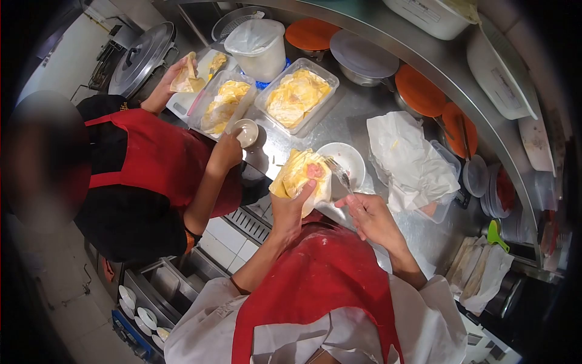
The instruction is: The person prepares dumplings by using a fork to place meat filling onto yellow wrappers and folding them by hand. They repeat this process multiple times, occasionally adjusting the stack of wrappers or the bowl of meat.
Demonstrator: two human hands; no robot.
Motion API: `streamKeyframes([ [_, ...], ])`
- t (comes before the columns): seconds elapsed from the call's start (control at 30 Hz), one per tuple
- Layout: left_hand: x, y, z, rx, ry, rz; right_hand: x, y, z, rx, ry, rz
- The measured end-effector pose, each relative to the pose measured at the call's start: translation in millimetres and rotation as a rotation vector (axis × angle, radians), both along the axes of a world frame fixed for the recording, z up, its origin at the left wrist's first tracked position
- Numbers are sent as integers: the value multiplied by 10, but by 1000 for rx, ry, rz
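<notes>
My left hand holds up a floured stack of yellow dough wrappers, its fingers closed around the lower edge. On the top wrapper sits a dab of pink minced filling. A metal fork is gripped in my right hand, its tines close to the wrappers' right side. Behind the fork stands a white bowl, partly hidden by the wrappers and fork.
A co-worker in a red apron stands at left, holding a wrapper and a small bowl. Plastic tubs of yellow wrappers are at the back. Crumpled white paper covers a tub at right. A steel shelf curves overhead.
</notes>
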State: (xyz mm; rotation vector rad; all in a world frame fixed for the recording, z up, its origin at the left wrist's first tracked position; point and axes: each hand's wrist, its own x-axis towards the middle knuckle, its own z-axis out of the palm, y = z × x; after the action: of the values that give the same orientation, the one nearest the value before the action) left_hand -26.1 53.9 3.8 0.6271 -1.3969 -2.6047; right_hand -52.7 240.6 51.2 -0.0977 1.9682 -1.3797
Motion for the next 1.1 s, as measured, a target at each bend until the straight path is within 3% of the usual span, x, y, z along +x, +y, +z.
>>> streamKeyframes([
  [0.4, 12, -27, 12, -167, -19, -37, 10, -33, -28, -68, -38, 29],
  [0.8, -20, -12, 89, -134, -12, -51, 112, -120, -41, 235, 703, 73],
  [0.9, -21, -25, 76, -129, -8, -73, 139, -165, -56, 324, 720, 56],
  [1.1, -7, -40, 78, -22, -13, -117, 33, -85, -197, 142, 816, -80],
])
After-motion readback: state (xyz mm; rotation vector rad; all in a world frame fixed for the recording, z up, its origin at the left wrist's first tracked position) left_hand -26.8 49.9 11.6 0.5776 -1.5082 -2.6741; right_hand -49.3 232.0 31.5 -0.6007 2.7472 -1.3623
